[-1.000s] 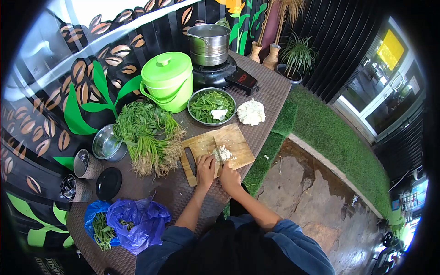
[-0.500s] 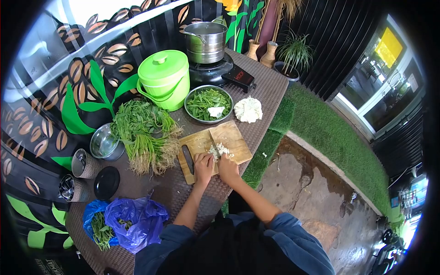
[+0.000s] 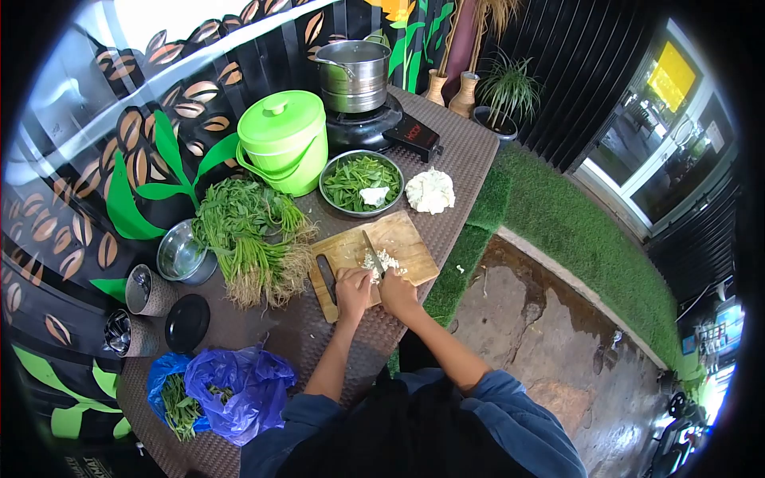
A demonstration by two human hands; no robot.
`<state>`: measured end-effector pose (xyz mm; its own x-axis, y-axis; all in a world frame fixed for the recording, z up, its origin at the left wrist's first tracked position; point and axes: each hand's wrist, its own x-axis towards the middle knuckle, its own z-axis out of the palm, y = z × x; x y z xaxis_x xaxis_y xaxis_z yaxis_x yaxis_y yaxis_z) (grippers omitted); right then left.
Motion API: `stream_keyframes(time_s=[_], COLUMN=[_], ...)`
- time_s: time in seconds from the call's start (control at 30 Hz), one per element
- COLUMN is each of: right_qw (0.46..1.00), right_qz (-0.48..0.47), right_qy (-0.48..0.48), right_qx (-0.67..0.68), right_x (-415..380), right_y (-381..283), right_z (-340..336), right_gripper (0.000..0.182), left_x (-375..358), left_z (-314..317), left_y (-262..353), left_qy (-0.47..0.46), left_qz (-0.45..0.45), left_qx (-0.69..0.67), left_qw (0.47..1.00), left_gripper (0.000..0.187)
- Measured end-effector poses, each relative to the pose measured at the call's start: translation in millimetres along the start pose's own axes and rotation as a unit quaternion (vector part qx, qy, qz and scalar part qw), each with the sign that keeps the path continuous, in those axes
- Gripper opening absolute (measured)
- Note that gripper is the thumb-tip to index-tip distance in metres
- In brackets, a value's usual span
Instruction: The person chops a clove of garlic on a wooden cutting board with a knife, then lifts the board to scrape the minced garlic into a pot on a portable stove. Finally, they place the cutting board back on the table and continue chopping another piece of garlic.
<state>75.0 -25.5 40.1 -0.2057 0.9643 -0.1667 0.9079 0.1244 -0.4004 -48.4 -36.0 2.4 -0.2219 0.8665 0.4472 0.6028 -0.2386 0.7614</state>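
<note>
A wooden cutting board [image 3: 410, 237] lies at the table's near edge, with finely chopped white bits [image 3: 390, 260] that look like garlic around its middle. My right hand [image 3: 398, 291] is wrapped round the handle of a knife [image 3: 371, 248], whose blade points away from me among the bits. Close on its left, my left hand [image 3: 352, 293] rests on the board with curled fingers beside the bits; whatever its fingertips press on is hidden. Beyond the board stands a metal bowl of green leaves [image 3: 358, 182] with a small white piece on top.
Rooted greens [image 3: 255, 239] lie left of the board. Behind are a lidded green bucket [image 3: 283, 143] and a pot [image 3: 353, 78] on a stove [image 3: 362, 131]. A lumpy white mound [image 3: 430, 191] sits near the right edge. Blue plastic bags [image 3: 239, 390] lie at front left.
The knife blade has shifted slightly among the white bits, and more of it shows. My left hand stays beside it. The whole view has moved a little.
</note>
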Motion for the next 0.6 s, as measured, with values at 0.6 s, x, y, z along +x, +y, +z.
stream_keyframes(time_s=[0.6], right_qw=[0.999], right_qz=[0.035], right_qy=[0.011], right_qx=[0.015], right_x=[-8], right_y=[-12], right_z=[20], right_gripper=[0.033], left_x=[-2], left_z=[1], left_y=[2], left_qy=[0.004], left_qz=[0.032], left_qx=[0.029], left_qw=[0.999], left_gripper=[0.007])
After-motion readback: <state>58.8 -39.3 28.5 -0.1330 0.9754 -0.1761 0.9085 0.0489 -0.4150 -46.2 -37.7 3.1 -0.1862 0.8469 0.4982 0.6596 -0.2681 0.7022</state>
